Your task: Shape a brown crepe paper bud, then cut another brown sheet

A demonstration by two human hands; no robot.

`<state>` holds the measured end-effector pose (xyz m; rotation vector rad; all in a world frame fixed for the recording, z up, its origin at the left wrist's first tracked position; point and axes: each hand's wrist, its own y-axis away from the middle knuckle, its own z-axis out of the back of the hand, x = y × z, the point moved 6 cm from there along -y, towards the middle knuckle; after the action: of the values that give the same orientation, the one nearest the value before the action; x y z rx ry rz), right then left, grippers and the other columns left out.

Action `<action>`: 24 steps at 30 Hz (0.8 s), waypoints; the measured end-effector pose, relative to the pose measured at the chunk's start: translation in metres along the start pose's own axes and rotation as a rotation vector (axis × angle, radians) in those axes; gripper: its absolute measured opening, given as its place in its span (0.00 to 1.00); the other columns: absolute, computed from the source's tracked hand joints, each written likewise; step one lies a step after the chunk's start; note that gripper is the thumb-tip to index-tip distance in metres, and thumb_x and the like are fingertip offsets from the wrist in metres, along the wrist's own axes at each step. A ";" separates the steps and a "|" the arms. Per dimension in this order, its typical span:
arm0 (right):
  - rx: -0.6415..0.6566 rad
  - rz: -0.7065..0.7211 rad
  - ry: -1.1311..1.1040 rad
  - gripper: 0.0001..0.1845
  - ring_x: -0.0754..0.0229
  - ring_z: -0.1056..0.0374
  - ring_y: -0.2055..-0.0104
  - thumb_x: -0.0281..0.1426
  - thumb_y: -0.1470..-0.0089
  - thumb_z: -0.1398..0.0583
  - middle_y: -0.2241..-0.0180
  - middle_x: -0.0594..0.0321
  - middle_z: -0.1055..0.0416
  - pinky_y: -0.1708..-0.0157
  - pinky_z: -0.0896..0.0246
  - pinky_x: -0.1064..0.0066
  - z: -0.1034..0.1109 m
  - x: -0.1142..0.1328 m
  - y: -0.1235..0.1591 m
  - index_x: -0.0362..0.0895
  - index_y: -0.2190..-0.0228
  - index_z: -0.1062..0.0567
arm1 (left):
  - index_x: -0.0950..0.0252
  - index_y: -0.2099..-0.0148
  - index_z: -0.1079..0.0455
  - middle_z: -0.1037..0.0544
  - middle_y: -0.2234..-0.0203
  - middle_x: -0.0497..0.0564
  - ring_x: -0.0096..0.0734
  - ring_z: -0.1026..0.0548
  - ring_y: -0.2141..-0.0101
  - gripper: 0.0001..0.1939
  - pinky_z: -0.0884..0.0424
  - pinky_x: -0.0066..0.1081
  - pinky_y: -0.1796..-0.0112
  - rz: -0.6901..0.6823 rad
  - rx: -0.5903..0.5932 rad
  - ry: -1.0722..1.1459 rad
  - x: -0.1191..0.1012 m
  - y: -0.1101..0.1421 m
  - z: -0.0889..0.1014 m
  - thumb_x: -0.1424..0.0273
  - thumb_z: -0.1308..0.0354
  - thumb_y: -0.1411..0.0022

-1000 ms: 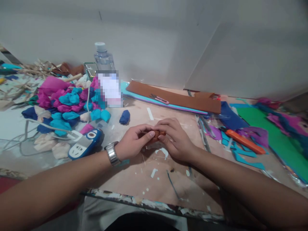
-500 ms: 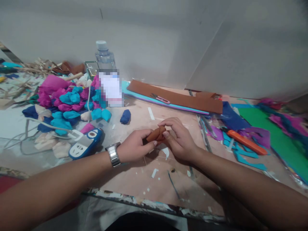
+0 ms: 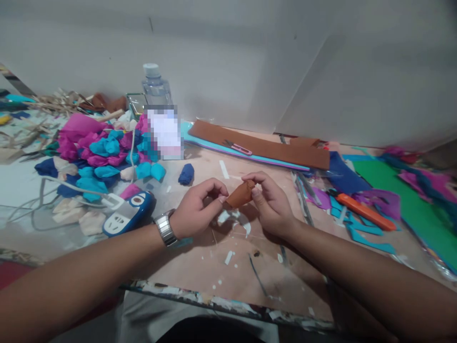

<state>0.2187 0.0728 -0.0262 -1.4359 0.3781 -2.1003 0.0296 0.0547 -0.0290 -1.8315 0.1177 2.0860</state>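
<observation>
A small piece of brown crepe paper [image 3: 240, 195], gathered into a pouch-like shape, is held between my two hands above the table. My left hand [image 3: 199, 206] pinches its narrower left end with thumb and fingers. At the puckered right end, the thumb and index finger of my right hand [image 3: 270, 202] grip the paper. Just beyond my hands a dark blue crumpled paper piece [image 3: 186, 174] lies on the table. Scraps of white paper [image 3: 243, 223] lie under the held piece.
Left are heaped pink and blue crumpled paper pieces [image 3: 103, 147], a blue-white power socket [image 3: 124, 216] with cable, a bottle [image 3: 157, 90] and a blurred-out upright screen [image 3: 164, 133]. Behind lie brown paper [image 3: 264, 143] and pink-handled snips [image 3: 240, 148]. An orange utility knife [image 3: 366, 211] lies right.
The brown paper was mostly covered by my fingers; now more of it shows. My hands have moved slightly apart, with the paper stretched between them and turned.
</observation>
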 end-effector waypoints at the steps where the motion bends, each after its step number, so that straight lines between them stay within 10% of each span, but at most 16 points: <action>1: -0.005 -0.013 -0.013 0.15 0.51 0.28 0.49 0.40 0.28 0.46 0.50 0.56 0.26 0.47 0.31 0.58 0.000 -0.001 0.000 0.50 0.47 0.26 | 0.63 0.57 0.30 0.27 0.67 0.48 0.27 0.29 0.71 0.06 0.32 0.27 0.70 -0.045 -0.008 -0.035 -0.004 0.001 0.001 0.66 0.43 0.29; 13: -0.028 -0.058 -0.083 0.15 0.52 0.29 0.48 0.41 0.28 0.44 0.50 0.58 0.25 0.45 0.33 0.59 0.000 -0.004 0.001 0.50 0.47 0.26 | 0.64 0.58 0.29 0.23 0.66 0.48 0.28 0.26 0.65 0.02 0.31 0.29 0.62 -0.272 -0.062 -0.188 -0.021 0.002 0.005 0.75 0.42 0.31; 24: -0.010 -0.082 -0.135 0.13 0.53 0.29 0.50 0.41 0.28 0.45 0.52 0.59 0.26 0.47 0.34 0.60 -0.003 -0.005 0.001 0.51 0.48 0.26 | 0.64 0.60 0.30 0.25 0.67 0.49 0.29 0.27 0.66 0.01 0.31 0.31 0.63 -0.211 -0.038 -0.182 -0.013 0.003 0.004 0.74 0.40 0.33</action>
<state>0.2179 0.0746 -0.0313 -1.6135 0.2821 -2.0536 0.0260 0.0500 -0.0158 -1.5879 -0.1565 2.1038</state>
